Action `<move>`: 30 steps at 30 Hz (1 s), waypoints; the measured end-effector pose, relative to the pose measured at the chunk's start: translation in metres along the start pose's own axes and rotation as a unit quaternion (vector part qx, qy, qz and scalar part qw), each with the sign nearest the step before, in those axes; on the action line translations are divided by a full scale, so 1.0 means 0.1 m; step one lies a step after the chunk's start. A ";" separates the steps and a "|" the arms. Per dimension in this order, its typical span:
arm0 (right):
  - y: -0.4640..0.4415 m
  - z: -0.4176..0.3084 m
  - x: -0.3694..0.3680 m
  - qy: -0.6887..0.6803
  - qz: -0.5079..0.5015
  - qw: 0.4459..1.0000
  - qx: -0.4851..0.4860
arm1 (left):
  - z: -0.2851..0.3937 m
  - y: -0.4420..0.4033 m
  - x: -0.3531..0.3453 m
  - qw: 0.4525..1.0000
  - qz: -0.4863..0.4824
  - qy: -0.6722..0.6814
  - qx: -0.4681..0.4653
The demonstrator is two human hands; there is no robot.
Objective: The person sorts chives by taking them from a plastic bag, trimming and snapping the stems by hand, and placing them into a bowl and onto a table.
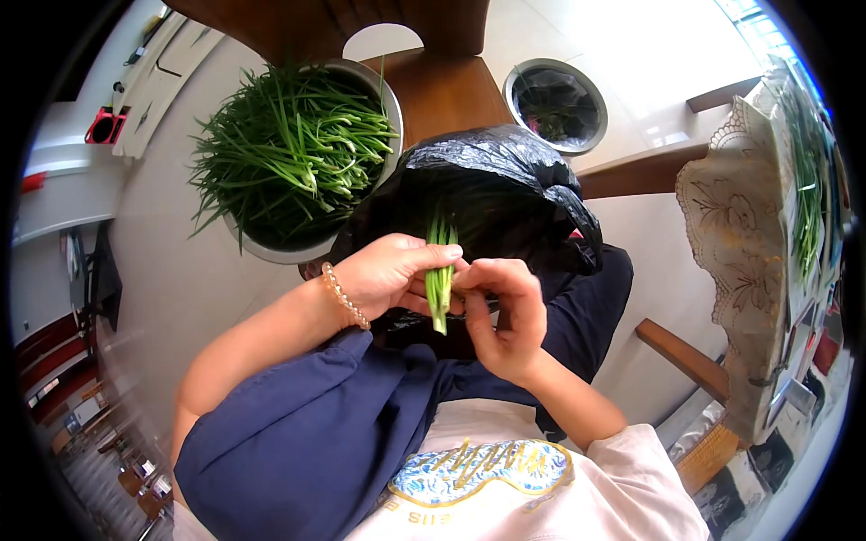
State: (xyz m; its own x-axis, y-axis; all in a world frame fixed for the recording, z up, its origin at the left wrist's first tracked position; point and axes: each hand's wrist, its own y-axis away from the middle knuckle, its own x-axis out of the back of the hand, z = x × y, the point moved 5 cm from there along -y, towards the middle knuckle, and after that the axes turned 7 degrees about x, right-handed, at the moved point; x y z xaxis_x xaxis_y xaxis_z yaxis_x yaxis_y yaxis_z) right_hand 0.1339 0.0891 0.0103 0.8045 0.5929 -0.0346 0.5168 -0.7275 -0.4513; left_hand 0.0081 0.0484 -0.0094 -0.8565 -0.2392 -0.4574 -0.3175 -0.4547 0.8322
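Note:
My left hand (397, 270), with a beaded bracelet at the wrist, is closed around a small bunch of garlic chives (439, 293), the thumb lying across the stalks. Their pale cut ends point down toward me, while the green leaves run up over the dark opening of a black plastic bag (505, 153). Close beside the stalks on the right is my right hand (507, 316), thumb and forefinger drawn together in a pinch. Whatever sits between those fingertips is too small to make out. The bag hangs wide open just beyond both hands.
To the left, a large metal basin (395, 113) holds a heap of garlic chives (307, 153). Behind the bag stands a wooden chair (442, 86). A second metal basin (603, 104) is on the floor. At right, a table with a lace-edged cloth (735, 198) bears more chives (807, 189).

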 end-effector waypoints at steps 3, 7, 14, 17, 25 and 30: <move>-0.05 0.13 0.07 0.017 0.034 0.998 -0.058 | -0.04 -0.06 0.14 0.998 0.003 0.062 -0.005; -0.07 0.23 0.09 -0.004 -0.050 0.990 -0.131 | -0.08 -0.09 0.19 0.997 0.016 0.074 0.001; -0.08 0.23 0.01 0.102 -0.075 0.979 -0.162 | -0.13 -0.21 0.27 0.996 0.031 0.077 -0.021; -0.04 0.30 0.02 0.066 -0.064 0.979 -0.183 | -0.16 -0.22 0.31 0.996 0.027 0.081 -0.018; 0.05 0.58 0.13 0.002 -0.009 0.936 -0.353 | -0.17 -0.23 0.38 0.991 0.046 0.119 -0.029; 0.01 0.52 0.06 0.076 -0.038 0.949 -0.304 | -0.17 -0.24 0.38 0.991 0.061 0.107 -0.045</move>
State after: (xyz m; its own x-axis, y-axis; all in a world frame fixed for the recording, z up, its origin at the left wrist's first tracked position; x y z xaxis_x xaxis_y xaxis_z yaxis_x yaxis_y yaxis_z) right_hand 0.1235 0.1098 -0.0366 0.7672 0.6288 0.1265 0.6112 -0.7765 0.1532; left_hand -0.0104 0.0358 -0.0517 -0.7774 -0.4689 -0.4194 -0.1718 -0.4830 0.8586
